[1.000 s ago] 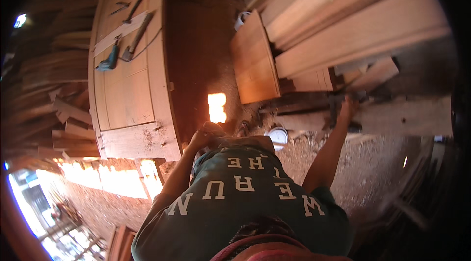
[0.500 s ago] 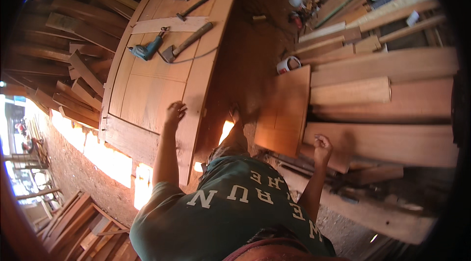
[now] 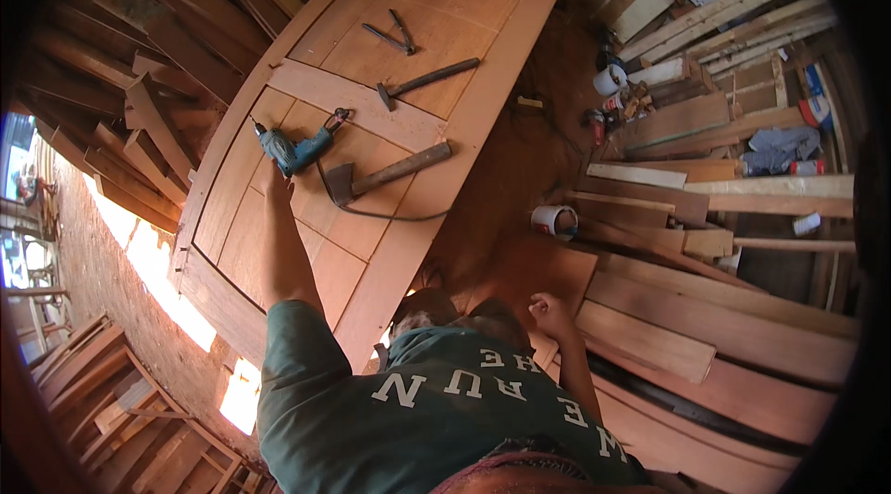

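Note:
A large framed wooden door panel (image 3: 483,127) lies before me. On its left side rests a teal power drill (image 3: 295,152), its cord running off to the right. My left hand (image 3: 277,180) reaches up to the near side of the drill; its fingers are partly hidden against the tool. Just right of the drill lies a hatchet (image 3: 404,167) with a wooden handle. Farther up are a hammer (image 3: 432,78) and a dark V-shaped hand tool (image 3: 394,37). My right hand (image 3: 554,316) hangs by my right side with curled fingers, nothing visible in it.
Stacked boards (image 3: 733,327) fill the right side, and more planks (image 3: 176,48) are piled at the left. A white bucket (image 3: 554,221) stands right of the door. Farther off are another white pail (image 3: 610,80) and a grey cloth (image 3: 780,150).
My left hand has moved from above the door's near part up to the drill. My right hand has lowered slightly toward my body. The view has shifted, bringing the tools closer.

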Motion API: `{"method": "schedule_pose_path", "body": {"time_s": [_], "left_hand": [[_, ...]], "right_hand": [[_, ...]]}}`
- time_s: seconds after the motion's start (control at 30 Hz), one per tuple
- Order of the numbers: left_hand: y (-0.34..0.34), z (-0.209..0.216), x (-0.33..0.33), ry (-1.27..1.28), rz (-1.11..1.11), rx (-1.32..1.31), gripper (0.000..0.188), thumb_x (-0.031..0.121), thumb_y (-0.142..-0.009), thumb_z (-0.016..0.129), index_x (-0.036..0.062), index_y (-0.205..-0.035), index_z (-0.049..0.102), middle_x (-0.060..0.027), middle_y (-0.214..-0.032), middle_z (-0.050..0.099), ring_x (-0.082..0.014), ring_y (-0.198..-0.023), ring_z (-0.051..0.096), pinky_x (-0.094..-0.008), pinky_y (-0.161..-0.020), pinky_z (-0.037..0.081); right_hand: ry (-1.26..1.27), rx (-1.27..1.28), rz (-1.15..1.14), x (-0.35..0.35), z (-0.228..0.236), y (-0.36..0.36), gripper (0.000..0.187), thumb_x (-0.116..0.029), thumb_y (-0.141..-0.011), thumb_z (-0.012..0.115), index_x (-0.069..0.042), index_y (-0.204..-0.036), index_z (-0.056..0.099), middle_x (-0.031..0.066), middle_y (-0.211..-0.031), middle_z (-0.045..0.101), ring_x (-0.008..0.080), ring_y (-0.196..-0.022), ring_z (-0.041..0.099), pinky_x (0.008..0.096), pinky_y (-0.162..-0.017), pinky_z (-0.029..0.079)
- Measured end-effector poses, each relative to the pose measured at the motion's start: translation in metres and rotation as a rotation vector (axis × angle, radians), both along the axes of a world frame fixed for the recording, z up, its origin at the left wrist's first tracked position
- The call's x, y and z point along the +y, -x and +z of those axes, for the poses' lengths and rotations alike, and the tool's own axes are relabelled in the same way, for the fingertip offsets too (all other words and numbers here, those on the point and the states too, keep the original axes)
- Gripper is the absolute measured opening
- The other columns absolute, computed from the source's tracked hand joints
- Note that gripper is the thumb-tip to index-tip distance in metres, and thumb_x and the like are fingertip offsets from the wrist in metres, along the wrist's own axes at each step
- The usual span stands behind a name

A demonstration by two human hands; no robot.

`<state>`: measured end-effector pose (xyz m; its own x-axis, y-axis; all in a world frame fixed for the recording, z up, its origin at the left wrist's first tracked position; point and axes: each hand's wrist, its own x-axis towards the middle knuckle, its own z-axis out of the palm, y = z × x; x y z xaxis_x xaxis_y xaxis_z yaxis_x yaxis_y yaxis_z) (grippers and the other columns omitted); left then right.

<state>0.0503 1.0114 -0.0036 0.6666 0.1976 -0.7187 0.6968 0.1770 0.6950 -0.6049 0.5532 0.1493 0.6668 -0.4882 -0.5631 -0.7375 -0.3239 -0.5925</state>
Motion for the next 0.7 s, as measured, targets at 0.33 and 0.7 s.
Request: {"method": "schedule_pose_path", "body": {"time_s": [0.33, 0.7], "left_hand": [[-0.044, 0.012, -0.029, -0.671, -0.252, -0.090, 0.090, 0.066, -0.084, 0.079, -0.0103, -0.131, 0.069, -0.0291, -0.129, 0.071, -0.0365, -0.120, 0.070, -0.0451, -0.098, 0.055], [-0.031, -0.019, 0.003, -0.713, -0.231, -0.169, 0.094, 0.062, -0.089, 0.078, -0.0098, -0.146, 0.055, -0.0286, -0.140, 0.064, -0.0370, -0.130, 0.064, -0.0456, -0.109, 0.050]], "right_hand": [[-0.055, 0.038, 0.370, -0.115, 0.024, -0.160, 0.031, -0.018, -0.096, 0.072, 0.001, -0.122, 0.070, 0.0189, -0.099, 0.076, 0.0325, -0.089, 0.075, 0.0434, -0.078, 0.059], [0.458, -0.559, 0.828, -0.205, 0.016, -0.498, 0.014, -0.013, -0.094, 0.065, 0.000, -0.097, 0.069, 0.0239, -0.105, 0.067, 0.0438, -0.105, 0.064, 0.0520, -0.096, 0.052]]}}
